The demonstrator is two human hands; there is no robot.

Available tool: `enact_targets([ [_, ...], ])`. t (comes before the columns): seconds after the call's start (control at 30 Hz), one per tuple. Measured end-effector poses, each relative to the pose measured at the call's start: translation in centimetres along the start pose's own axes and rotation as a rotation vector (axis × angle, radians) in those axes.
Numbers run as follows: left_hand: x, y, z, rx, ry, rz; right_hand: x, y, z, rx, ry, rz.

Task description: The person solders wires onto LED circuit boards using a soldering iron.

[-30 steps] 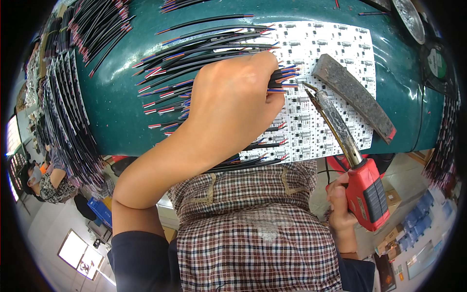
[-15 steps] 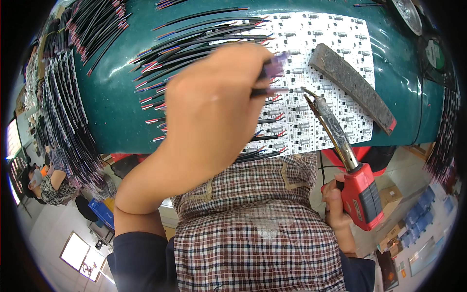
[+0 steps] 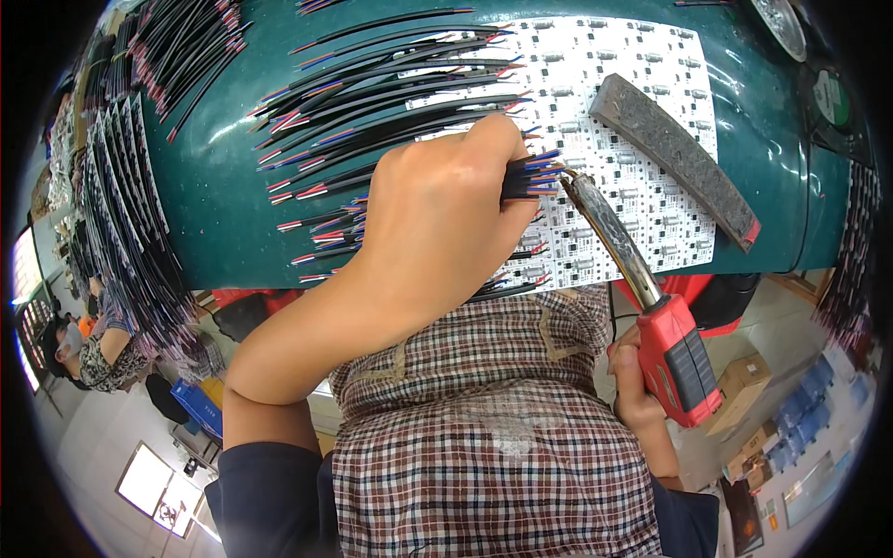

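- Both hands are occupied: the left hand (image 3: 442, 191), its back turned up, closes around a bundle of black cables (image 3: 521, 183), whose blue and orange wire ends stick out to the right.
- Right hand (image 3: 634, 391) grips the red and black handle of a soldering gun (image 3: 684, 363), below the front edge of the bench (image 3: 219, 219); the palm is partly hidden.
- The gun's metal barrel slants up and left, its tip right by the bundle's wire ends; whether they touch, I cannot tell.
- A checked apron (image 3: 484, 446) covers the person's front.
- Beneath the bundle, a white sheet of circuit boards (image 3: 642, 237) lies flat on the green bench.
- Across the sheet rests a grey block (image 3: 670, 153) with a red end, tilted, to the right of the bundle.
- More black cables (image 3: 372, 88) lie in a loose row left of the sheet, some ends overlapping it.
- Farther left are a cable pile (image 3: 191, 60) and a stacked row of cables (image 3: 130, 209).
- At far right sits a round metal dish (image 3: 781, 30).
- Beyond the bench's left end is a co-worker (image 3: 98, 358).
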State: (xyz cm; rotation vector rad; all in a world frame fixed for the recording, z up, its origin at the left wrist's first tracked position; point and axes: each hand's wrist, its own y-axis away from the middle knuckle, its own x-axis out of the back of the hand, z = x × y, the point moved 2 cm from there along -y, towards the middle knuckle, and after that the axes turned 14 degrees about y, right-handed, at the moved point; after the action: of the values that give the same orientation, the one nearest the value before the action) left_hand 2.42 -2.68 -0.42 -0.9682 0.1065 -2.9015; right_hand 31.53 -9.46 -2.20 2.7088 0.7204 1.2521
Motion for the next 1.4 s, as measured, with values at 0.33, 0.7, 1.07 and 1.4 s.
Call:
enact_targets([
  [0.33, -0.1, 0.1, 0.4, 0.025, -0.075, -0.03, -0.2, 0.0, 0.0, -0.011, 0.004, 0.001],
  [0.7, 0.1, -0.5, -0.2, -0.016, -0.003, -0.015, -0.4, 0.8, 0.2, -0.026, 0.019, 0.046],
  [1.07, 0.2, -0.6, 0.2, -0.039, -0.002, -0.026, -0.8, 0.6, 0.5, 0.104, 0.059, 0.083],
  [1.4, 0.2, -0.5, 0.1, -0.072, -0.018, -0.044, -0.1, 1.5, 0.4, -0.023, 0.062, 0.088],
])
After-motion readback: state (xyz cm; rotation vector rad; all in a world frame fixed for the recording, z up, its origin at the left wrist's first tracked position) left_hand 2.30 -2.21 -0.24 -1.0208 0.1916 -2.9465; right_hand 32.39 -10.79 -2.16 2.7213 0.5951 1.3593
